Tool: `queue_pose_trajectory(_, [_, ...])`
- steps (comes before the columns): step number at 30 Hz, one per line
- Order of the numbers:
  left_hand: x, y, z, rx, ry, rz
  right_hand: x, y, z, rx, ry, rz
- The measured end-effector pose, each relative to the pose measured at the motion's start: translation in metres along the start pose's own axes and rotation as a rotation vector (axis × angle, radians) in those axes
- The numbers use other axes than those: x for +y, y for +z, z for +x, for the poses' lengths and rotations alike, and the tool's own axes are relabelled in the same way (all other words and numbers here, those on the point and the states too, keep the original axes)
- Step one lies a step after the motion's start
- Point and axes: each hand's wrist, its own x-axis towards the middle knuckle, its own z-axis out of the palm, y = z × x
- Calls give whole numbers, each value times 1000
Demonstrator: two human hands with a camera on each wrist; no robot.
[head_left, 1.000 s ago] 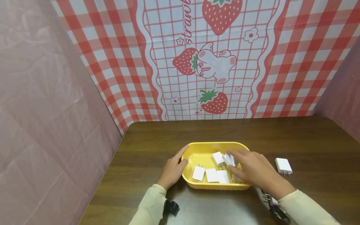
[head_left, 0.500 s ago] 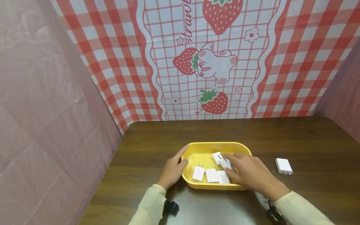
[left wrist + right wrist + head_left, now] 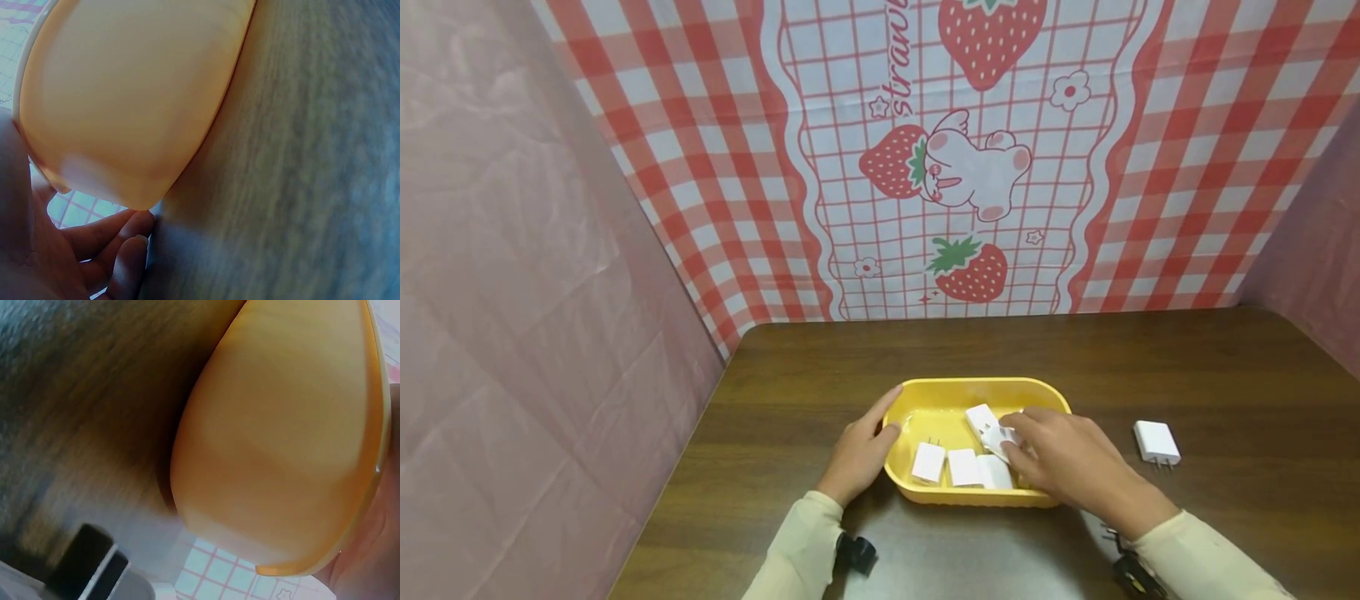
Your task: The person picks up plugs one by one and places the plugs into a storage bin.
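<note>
The left hand (image 3: 859,450) has its fingers holding the left end of a yellow plastic tub with round corners (image 3: 973,498) on the brown wooden surface (image 3: 805,375). The right hand (image 3: 1071,454) pinches a white boxy plug (image 3: 997,442) inside the tub. More white plugs (image 3: 928,463) lie there too, and another white plug (image 3: 1157,442) sits outside, to the right

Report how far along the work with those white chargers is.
Looks done: three white chargers lie along the near side of the yellow tray. In hand: the right hand pinches another charger inside it, while the left hand holds the tray's end. Probably left: the loose charger on the table.
</note>
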Motion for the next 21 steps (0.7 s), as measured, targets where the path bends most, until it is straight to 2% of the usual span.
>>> queue_pose_trajectory(8, [1, 0, -1, -4, -11, 2, 2, -10, 0, 24, 23, 11])
queue_pose_trajectory(15, [1, -1, -2, -4, -16, 0, 10, -25, -2, 17, 96, 2])
queue_pose_trajectory(21, [2, -1, -1, -12, -23, 9, 27, -35, -9, 97, 95, -9])
